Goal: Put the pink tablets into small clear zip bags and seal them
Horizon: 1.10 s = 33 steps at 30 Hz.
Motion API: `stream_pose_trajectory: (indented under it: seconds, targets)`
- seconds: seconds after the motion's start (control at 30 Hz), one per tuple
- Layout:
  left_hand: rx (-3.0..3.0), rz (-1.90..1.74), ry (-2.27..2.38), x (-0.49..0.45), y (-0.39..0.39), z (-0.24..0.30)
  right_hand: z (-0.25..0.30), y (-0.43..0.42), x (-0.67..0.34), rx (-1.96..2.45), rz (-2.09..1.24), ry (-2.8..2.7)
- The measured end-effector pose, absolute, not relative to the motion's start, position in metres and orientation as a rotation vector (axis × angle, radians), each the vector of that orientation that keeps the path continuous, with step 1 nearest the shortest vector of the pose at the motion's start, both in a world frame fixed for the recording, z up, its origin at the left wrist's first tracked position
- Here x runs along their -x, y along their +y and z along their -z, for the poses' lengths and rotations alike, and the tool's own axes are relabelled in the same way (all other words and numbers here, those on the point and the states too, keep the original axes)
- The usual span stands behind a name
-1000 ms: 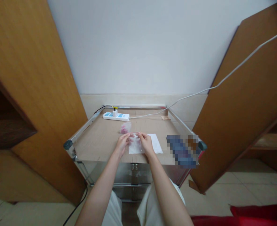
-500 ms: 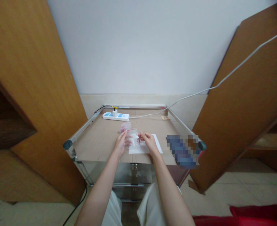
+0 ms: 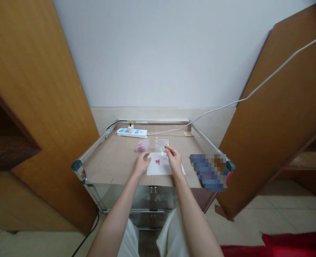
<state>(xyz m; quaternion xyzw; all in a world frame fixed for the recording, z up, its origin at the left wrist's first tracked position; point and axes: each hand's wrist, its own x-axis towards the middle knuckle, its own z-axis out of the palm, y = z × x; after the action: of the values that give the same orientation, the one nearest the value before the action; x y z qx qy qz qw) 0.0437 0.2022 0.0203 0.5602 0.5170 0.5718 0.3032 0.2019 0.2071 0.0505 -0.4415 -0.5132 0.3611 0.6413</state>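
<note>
A white sheet of paper (image 3: 163, 169) lies on the brown cart top (image 3: 112, 160), with a few small pink pieces (image 3: 157, 162) on it. My right hand (image 3: 174, 161) pinches a small clear plastic bag (image 3: 161, 142) by its lower edge and holds it up just beyond the paper. My left hand (image 3: 141, 165) rests at the paper's left edge, fingers loosely curled, with nothing in it. A second clear bag holding pink pieces (image 3: 142, 146) lies just past my left hand.
A white power strip (image 3: 132, 132) with a plug sits at the back of the cart, its cable running off right. A blurred dark object (image 3: 207, 171) lies at the cart's right edge. Wooden panels (image 3: 34, 89) lean on both sides.
Both hands held the clear bag over the paper; now pink pieces lie on the paper. My left hand let go, and my right hand lifted the bag farther back.
</note>
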Motion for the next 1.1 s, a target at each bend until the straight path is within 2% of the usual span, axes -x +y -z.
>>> stream_pose_trajectory:
  seconds: [0.33,0.57,1.1]
  targets:
    - [-1.811,-1.361,1.506,-0.042,0.202,-0.015,-0.045,0.242,-0.239,1.159,-0.627,-1.131]
    - [-1.835,-1.378,1.511,-0.042,0.205,-0.011,-0.041,0.283,-0.266,1.638,-0.355,-1.532]
    - [-1.806,-1.356,1.520,-0.044,0.204,-0.011,-0.050,0.267,-0.268,2.044,-0.070,-1.818]
